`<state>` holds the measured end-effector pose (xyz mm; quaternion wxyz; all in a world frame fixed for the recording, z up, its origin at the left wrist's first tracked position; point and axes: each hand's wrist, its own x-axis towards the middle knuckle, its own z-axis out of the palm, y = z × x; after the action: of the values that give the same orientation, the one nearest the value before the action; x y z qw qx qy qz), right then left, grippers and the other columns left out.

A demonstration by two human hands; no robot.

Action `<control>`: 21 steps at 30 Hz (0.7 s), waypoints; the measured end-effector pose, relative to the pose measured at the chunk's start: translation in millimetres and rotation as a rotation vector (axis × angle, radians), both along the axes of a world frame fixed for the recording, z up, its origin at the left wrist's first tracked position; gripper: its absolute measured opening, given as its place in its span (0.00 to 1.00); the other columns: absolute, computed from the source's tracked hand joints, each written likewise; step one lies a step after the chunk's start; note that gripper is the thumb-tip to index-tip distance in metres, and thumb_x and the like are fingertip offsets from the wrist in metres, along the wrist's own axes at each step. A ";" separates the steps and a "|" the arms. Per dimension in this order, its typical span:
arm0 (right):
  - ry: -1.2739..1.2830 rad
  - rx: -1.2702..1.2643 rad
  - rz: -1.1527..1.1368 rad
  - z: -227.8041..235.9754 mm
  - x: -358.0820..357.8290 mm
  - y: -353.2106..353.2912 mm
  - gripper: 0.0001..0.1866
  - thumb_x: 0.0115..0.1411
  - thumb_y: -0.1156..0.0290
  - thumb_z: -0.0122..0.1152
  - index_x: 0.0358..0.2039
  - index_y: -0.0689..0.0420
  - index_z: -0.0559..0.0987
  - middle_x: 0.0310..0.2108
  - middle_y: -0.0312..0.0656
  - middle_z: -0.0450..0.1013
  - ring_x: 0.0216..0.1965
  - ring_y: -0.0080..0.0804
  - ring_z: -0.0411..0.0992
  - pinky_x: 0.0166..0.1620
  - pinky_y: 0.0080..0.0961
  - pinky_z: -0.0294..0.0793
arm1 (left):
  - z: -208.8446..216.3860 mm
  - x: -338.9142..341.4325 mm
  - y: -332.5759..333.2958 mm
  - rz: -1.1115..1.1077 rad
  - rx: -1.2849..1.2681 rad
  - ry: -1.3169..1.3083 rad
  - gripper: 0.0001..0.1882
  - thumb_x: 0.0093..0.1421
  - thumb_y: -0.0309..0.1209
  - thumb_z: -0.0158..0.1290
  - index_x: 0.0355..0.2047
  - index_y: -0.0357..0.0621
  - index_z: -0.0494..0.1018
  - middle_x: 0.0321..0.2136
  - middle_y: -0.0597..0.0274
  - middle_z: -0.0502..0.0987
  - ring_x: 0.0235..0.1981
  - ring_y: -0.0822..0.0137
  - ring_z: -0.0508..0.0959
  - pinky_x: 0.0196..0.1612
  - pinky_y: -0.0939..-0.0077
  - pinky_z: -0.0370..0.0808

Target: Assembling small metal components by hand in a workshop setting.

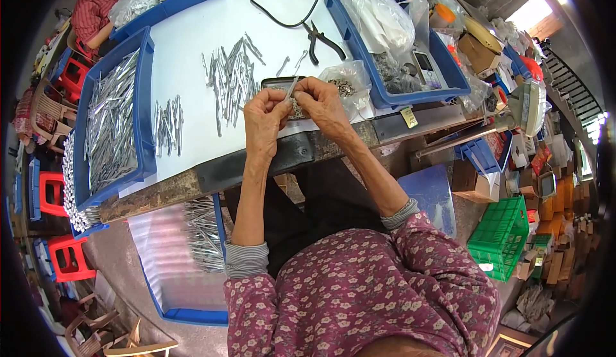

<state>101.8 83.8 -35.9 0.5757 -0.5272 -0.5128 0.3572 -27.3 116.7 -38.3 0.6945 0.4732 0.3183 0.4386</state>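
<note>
Both hands meet over the near edge of the white worktop (186, 42). A slim silver metal piece (292, 88) sticks up between their fingertips. My left hand (264, 118) pinches it from the left, thumb against fingers. My right hand (324, 108) closes on it from the other side; whether a smaller part is also in those fingers is hidden. Beneath the hands lies a dark-rimmed shallow tray (274, 82) of tiny metal parts, mostly covered. An open clear bag (354, 76) with small metal bits rests beside my right hand. Two loose slim pieces (283, 66) lie just beyond the tray.
Slim metal pieces form a large pile (232, 78) and a smaller one (169, 126). Black-handled pliers (314, 39) lie beyond the tray. Blue bins stand left (146, 100) and right (410, 98). Below the table edge is another blue tray (192, 317). Another person (93, 13) sits far left.
</note>
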 end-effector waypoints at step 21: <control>0.723 -0.201 0.106 7.7 7.8 4.3 0.04 0.49 0.79 0.50 0.21 0.66 0.71 0.17 0.34 0.64 0.16 0.16 0.57 0.17 0.12 0.53 | -5.5 18.6 -1.9 0.283 0.571 0.386 0.01 0.53 0.20 0.46 0.25 0.35 0.68 0.16 0.63 0.70 0.18 0.77 0.68 0.21 0.82 0.65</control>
<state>109.6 88.1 -28.2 0.6458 -0.3937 -0.2654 0.5980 -8.7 114.7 -43.9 0.3939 0.6734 0.3706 0.5041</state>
